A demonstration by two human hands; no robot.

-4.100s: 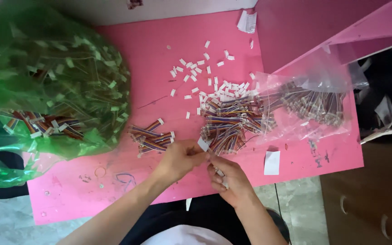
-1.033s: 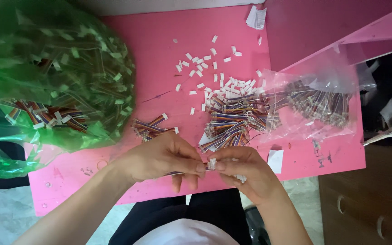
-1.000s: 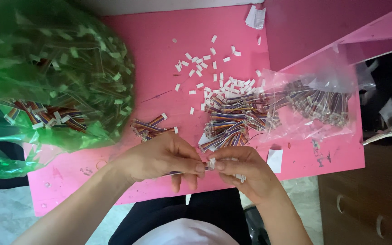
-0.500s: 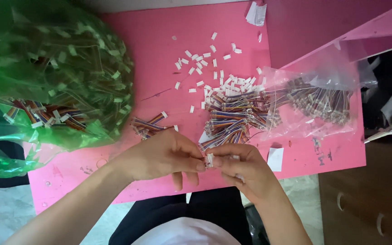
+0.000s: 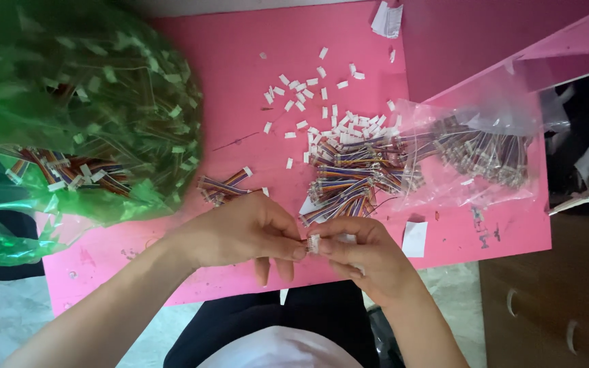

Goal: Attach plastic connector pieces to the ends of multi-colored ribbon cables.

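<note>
White and tiny, a plastic connector (image 5: pixel 313 243) sits low in the middle of the frame, pinched between two hands. The left hand (image 5: pixel 240 232) grips it with thumb and finger from the left. The right hand (image 5: pixel 363 255) grips it from the right, fingers curled tight. Just above them lies a pile of rainbow wires (image 5: pixel 352 180) on the pink table (image 5: pixel 240 88). Little white pieces (image 5: pixel 308 102) are spread higher up. A clear bag (image 5: pixel 485 153) of wires lies at the right. A big green bag (image 5: pixel 69 109) fills the upper left.
</note>
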